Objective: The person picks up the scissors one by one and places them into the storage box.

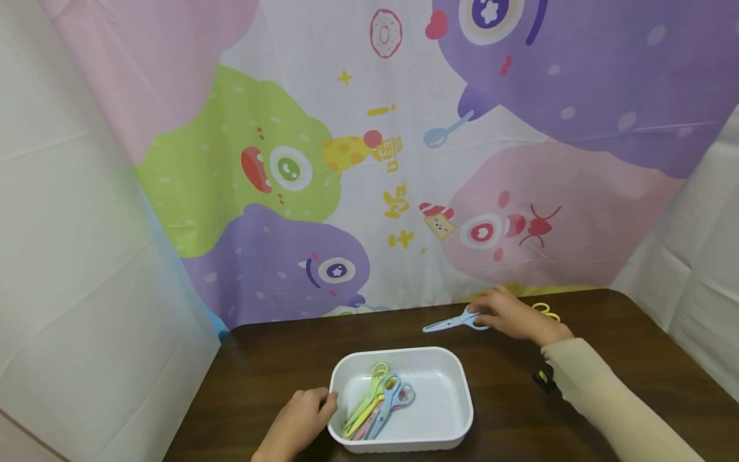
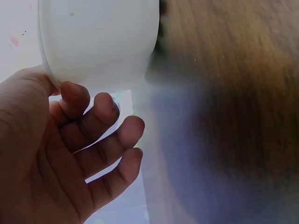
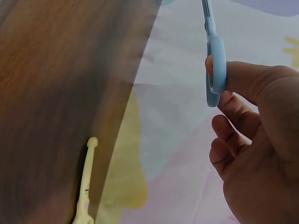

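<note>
Your left hand rests against the near left corner of the white tray, fingers loosely curled on its rim, which looks like a way of keeping the tray from sliding on the dark wooden table. In the tray lie several small scissors, green, yellow, blue and pink, stacked with their handles toward the far side.

Your right hand is out at the far right of the table, on the handle of the blue scissors. They lie flat with the blades pointing left. Just beyond your hand, the loops of the yellow scissors show near the table's far edge, against the cartoon backdrop.

From the head camera you cannot tell whether the blue handle is truly gripped. The right wrist camera settles it: the thumb presses the side of the blue handle loop and the other fingers curl beside it, a light pinch. It also shows a yellow blade tip at the table edge. The left wrist camera shows your fingers bent under the tray's outer wall, with gaps between them, touching rather than clamping.
</note>
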The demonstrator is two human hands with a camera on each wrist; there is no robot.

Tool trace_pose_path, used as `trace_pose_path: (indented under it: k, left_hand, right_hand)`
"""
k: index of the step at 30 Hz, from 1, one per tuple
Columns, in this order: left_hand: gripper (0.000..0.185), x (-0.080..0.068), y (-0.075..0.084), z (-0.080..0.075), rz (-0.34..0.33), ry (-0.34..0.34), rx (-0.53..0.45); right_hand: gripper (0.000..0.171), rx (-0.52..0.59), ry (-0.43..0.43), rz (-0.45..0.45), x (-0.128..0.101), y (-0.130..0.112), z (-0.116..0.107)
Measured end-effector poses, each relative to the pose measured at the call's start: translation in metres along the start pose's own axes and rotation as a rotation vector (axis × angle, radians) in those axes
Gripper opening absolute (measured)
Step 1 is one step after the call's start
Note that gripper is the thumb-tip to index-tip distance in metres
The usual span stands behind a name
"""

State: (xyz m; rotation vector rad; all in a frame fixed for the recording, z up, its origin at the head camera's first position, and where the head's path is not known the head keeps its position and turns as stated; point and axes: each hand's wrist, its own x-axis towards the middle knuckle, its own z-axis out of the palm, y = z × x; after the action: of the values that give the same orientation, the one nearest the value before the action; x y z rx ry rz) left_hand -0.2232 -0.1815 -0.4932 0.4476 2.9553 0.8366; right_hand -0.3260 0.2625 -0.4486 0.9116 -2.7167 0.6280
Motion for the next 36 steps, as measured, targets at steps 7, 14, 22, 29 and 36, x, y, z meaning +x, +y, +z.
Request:
trace_pose_path:
  k: [7,14,22,29,36]
  left_hand:
    - [0.038,0.0,-0.001,0.0,0.001,0.005,-0.002]
    - [0.04,-0.001,-0.001,-0.001,-0.002,0.003,-0.018]
    - [0.04,-0.001,-0.001,-0.001,-0.004,0.003,-0.015]
    - [0.038,-0.001,-0.001,0.0,0.004,0.015,-0.004]
    - [0.039,-0.001,-0.001,0.001,0.01,0.035,0.014]
  right_hand:
    - [0.013,-0.003,-0.016,-0.037,0.007,-0.011,-0.002]
    - [0.014,-0.012,-0.023,-0.049,0.011,-0.019,-0.002]
    - [0.015,-0.033,-0.053,-0.067,0.015,-0.023,0.001]
    - [0.014,-0.037,-0.034,-0.106,0.019,-0.029,0.003]
    - [0.014,-0.035,-0.052,-0.13,0.021,-0.036,0.005]
